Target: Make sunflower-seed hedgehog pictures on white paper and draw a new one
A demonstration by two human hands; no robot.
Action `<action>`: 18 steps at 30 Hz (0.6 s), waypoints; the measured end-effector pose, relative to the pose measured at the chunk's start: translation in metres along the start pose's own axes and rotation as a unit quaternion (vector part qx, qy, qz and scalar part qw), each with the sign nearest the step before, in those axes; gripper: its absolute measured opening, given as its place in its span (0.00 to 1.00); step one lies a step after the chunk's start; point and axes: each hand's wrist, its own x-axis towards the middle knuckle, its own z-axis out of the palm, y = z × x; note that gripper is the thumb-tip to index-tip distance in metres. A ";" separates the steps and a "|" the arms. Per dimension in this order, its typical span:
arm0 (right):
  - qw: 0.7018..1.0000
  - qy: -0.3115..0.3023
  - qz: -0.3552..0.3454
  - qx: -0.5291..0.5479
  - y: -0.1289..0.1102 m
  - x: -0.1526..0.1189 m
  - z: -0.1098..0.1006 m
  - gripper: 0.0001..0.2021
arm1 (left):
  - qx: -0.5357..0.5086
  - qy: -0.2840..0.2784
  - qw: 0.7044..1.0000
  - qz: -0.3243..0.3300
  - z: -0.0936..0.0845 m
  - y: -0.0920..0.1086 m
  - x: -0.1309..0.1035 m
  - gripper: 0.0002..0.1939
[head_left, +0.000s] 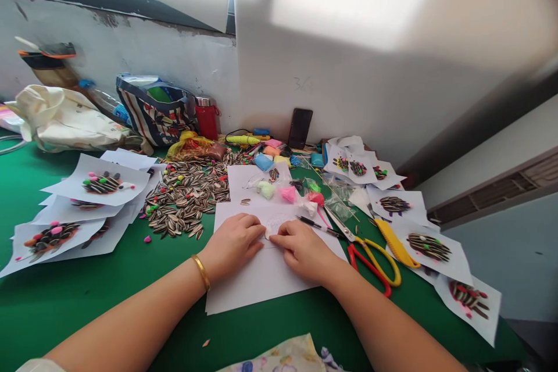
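A sheet of white paper [244, 285] lies flat on the table, with a faint pencil drawing [274, 221] near its upper middle. My left hand [233, 247], a gold bangle at its wrist, rests on the sheet with its fingers drawn together. Its fingertips touch a small whitish piece of soft clay [267, 234] on the drawing. From the other side my right hand [303, 250] presses the same piece, index finger forward and the others curled. Just beyond are lumps of white [310, 207], pink [288, 193] and pale green clay [265, 189].
Striped sunflower seeds [187, 192] lie heaped at left. Finished seed pictures stack at left [104, 186] and right [429, 247]. Near my right hand are a black pen [320, 226], scissors [370, 261] and a yellow cutter [394, 244]. A phone [300, 128] leans on the wall.
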 end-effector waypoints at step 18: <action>0.999 -0.024 -0.037 -0.002 0.004 -0.003 -0.009 0.22 | -0.017 0.012 1.000 0.007 -0.001 -0.002 0.000 0.10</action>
